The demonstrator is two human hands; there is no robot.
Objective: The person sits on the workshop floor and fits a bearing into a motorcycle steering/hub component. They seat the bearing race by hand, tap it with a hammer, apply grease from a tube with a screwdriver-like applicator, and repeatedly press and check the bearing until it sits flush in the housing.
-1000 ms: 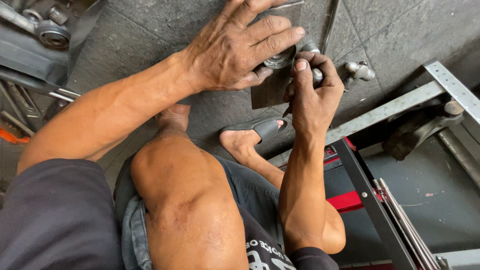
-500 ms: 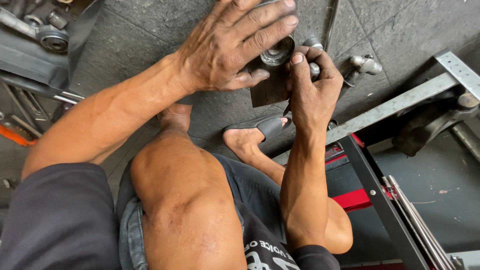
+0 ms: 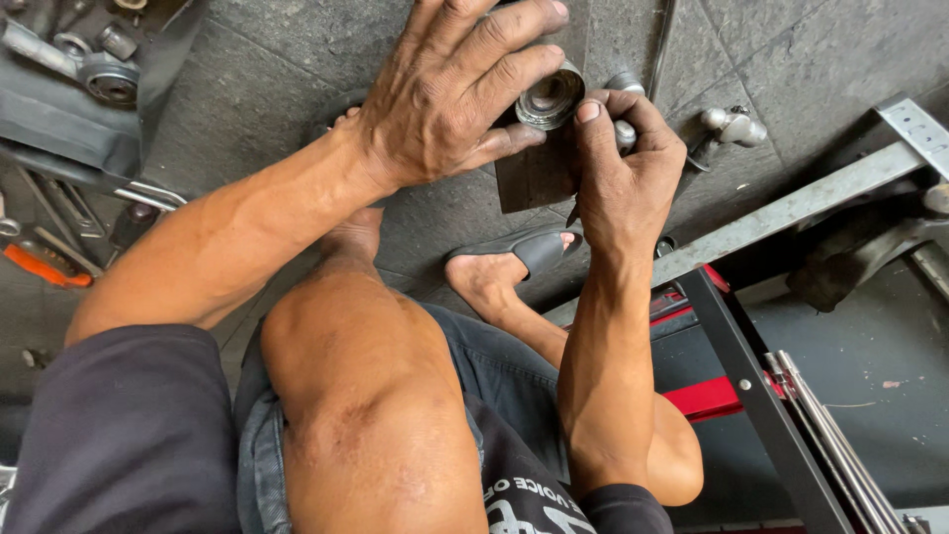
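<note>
— What have you got under your hands there?

— A round metal bearing (image 3: 550, 97), ring-shaped, sitting on top of a small dark block (image 3: 537, 173) on the floor (image 3: 277, 89), at the far side of the scene, just beyond my sandalled foot (image 3: 509, 262).

— Which way does it face?

— Its open bore looks up and a little toward me, so its axis runs roughly upright, tilted slightly near. It is short along that axis and wide across, lying flat like a thick washer.

— And your left hand?

— My left hand (image 3: 450, 94) is spread over it from the left, fingers stretched out and curved, the fingertips resting on the bearing's far rim and side. It is a loose cupping hold, not a fist.

— The right one?

— My right hand (image 3: 628, 168) is curled shut around a small metal tool (image 3: 625, 133) just right of the bearing; only its silvery end shows above my knuckles, so I cannot tell its length. My thumb lies against the bearing's right edge.

— Anything else close by?

— A small metal fitting (image 3: 730, 127) lies on the floor to the right, and a grey angle-iron bar (image 3: 791, 210) runs slantwise beyond my right wrist. Loose tools (image 3: 59, 247) lie far left.
</note>
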